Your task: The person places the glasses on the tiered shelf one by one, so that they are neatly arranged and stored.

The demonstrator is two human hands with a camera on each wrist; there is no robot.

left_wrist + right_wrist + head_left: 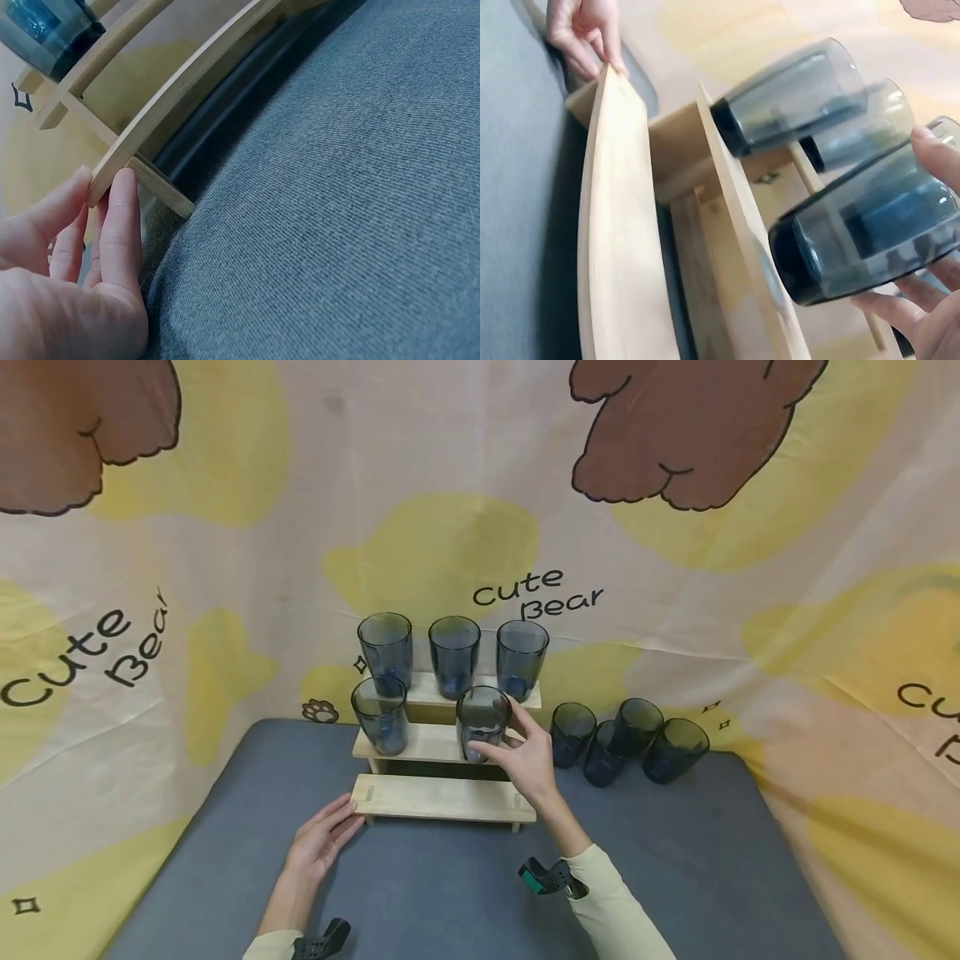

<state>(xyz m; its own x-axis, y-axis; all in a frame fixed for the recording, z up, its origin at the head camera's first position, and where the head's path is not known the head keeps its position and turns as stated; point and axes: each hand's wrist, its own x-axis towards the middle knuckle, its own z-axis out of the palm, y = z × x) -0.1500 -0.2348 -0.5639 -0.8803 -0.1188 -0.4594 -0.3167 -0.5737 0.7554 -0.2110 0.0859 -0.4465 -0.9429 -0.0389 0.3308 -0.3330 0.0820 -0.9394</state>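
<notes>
My right hand (525,756) grips a blue-grey glass tumbler (482,714) between thumb and fingers, upright over the middle step of a wooden three-step stand (442,800). In the right wrist view, the held tumbler's dark base (795,259) is close to that step's edge. My left hand (322,839) pinches the left end of the bottom step, thumb on the board and fingertips beneath it by the leg (169,191). Another tumbler (381,718) stands at the left of the middle step. Three more, including a left one (386,647), line the top step.
Several more tumblers are grouped on the grey cloth-covered table (450,893) right of the stand; one of them (675,750) leans at the far right of the group. A printed fabric backdrop (247,568) hangs close behind the stand and along both sides.
</notes>
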